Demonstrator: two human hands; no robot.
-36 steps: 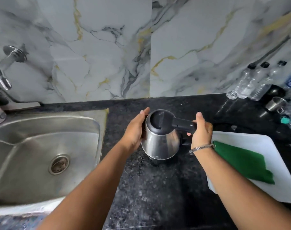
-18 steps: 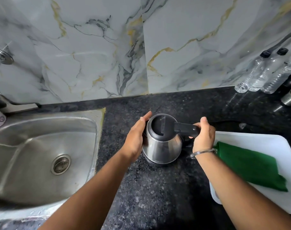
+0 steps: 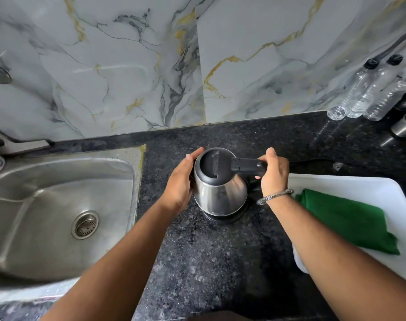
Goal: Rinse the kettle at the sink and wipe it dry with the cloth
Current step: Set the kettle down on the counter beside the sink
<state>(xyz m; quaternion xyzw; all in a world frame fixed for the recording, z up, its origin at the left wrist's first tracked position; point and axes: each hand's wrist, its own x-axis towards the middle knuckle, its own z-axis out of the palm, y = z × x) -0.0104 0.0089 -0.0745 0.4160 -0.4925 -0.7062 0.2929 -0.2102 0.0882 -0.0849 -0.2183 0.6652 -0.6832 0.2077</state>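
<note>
Gripping the kettle handle [image 3: 248, 163], the right hand [image 3: 275, 172] is wrapped tight; left hand [image 3: 180, 184] is pressing flat on the steel electric kettle [image 3: 220, 193], lid on, sitting on its base on the black speckled granite counter [image 3: 209, 262]. Small label near the kettle bottom is unreadable. Steel sink [image 3: 46, 205] left, green cloth [image 3: 345, 218] on white tray [image 3: 382, 188] right, marble-look wall tiles [image 3: 127, 66] behind.
</note>
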